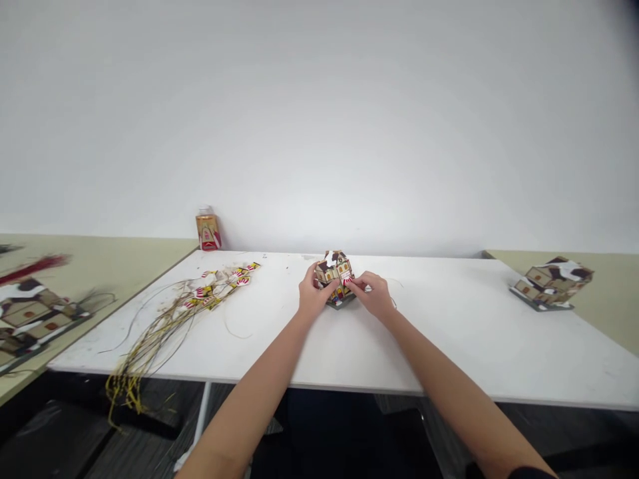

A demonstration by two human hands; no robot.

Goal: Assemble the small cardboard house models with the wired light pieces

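A small model house point(330, 267) with brown walls and white snow-like patches on its roof stands on the white table before me. My left hand point(312, 296) is closed around its left side, with the thumb at the front. Against the front wall, the fingertips of my right hand point(374, 295) pinch a small red-and-white striped piece point(348, 282). A thin wire shows just beyond the right hand. The house's lower front is partly hidden by my fingers.
Striped pieces point(204, 293) with a tangle of yellow and dark wires point(160, 332) lie left and hang over the table edge. A bottle point(208, 229) stands at the back left. Similar houses sit at right point(554, 283) and far left point(37, 309).
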